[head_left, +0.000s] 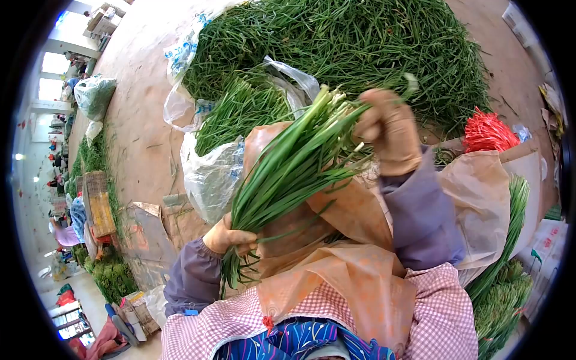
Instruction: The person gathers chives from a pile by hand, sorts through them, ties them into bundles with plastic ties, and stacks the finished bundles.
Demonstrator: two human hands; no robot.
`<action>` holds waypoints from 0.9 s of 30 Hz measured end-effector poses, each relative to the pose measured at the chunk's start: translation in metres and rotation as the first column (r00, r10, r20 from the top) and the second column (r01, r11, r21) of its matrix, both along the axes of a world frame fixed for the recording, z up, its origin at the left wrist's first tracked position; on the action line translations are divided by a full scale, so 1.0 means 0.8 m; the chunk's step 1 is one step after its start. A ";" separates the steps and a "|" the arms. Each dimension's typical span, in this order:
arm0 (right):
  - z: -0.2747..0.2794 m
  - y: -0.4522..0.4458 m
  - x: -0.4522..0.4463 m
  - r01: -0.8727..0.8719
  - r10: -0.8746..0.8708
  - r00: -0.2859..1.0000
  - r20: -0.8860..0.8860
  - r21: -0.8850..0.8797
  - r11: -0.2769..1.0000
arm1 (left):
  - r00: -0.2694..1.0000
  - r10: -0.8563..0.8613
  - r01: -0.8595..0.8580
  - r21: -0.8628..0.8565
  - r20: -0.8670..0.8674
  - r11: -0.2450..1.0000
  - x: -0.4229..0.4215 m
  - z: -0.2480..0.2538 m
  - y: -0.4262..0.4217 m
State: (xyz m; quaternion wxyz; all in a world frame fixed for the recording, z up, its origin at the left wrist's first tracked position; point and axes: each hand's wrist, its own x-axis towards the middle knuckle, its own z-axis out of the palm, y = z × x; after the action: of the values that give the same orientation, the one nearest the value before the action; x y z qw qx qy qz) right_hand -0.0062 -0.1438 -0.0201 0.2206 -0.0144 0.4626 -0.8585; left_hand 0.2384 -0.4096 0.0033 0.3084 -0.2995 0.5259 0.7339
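My left hand point(229, 237), in a tan glove, is closed around the leafy lower end of a bunch of garlic chives point(288, 162). The bunch slants up to the right over my lap, with its pale stem ends on top. Beside those stem ends is my right hand point(390, 132), also gloved, its fingers curled and somewhat blurred. A smeared green blade arcs just above it; what the fingers hold, if anything, is hidden. Beyond the bunch, more chives point(243, 114) lie in an open white plastic bag point(210, 177).
A big heap of chives point(336, 48) covers the floor ahead. Red ties point(489, 132) sit at the right, above bundled chives point(501, 294). Brown plastic sheeting point(354, 276) lies over my lap. Far left are a filled bag point(96, 96), a crate point(99, 204) and people.
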 end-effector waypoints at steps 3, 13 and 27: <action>-0.011 0.068 -0.053 0.571 -0.528 0.805 0.270 -0.111 0.814 | 0.999 0.053 -0.051 0.121 -0.007 0.991 0.005 -0.012 -0.002; -0.033 -0.049 0.049 -0.230 0.272 0.961 -0.052 0.402 0.887 | 0.992 -0.084 0.064 -0.192 -0.095 0.979 -0.008 0.011 0.030; -0.131 0.101 -0.105 0.369 -0.260 0.924 -0.279 0.484 0.793 | 0.809 -0.576 0.328 -0.726 -0.114 0.604 -0.022 0.041 0.044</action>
State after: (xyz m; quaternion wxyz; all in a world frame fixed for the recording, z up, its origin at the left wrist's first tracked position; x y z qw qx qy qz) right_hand -0.0899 -0.0630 -0.1248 0.0221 0.0389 0.6960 -0.7167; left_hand 0.2207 -0.3747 0.0363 0.2614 -0.1145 0.8585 0.4261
